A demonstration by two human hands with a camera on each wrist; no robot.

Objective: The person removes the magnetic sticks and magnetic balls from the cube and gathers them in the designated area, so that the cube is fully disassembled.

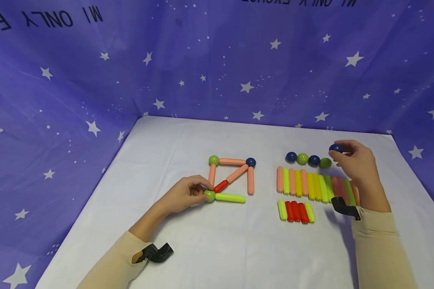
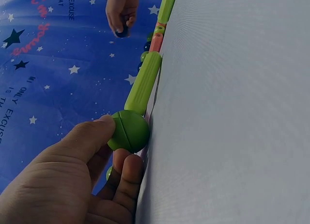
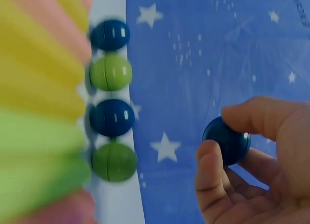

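My left hand (image 1: 188, 194) pinches a green ball (image 2: 131, 131) between thumb and fingers at the near left corner of a figure made of rods and balls. From that ball a lime rod (image 1: 230, 198) runs right, and a short red rod (image 1: 221, 186) continues into a pink rod (image 1: 237, 174) slanting to the dark blue ball (image 1: 250, 162). Another green ball (image 1: 213, 160) marks the far left corner. My right hand (image 1: 359, 162) holds a dark blue ball (image 3: 227, 140) between thumb and fingers, raised beside the row of balls.
Several blue and green balls (image 1: 302, 158) line up at the back right. In front of them lies a row of long pink, yellow and green rods (image 1: 312, 186), partly behind my right wrist. Nearer are short red and lime rods (image 1: 295, 211). A purple star-patterned cloth (image 1: 217, 60) hangs behind the white table (image 1: 217, 253).
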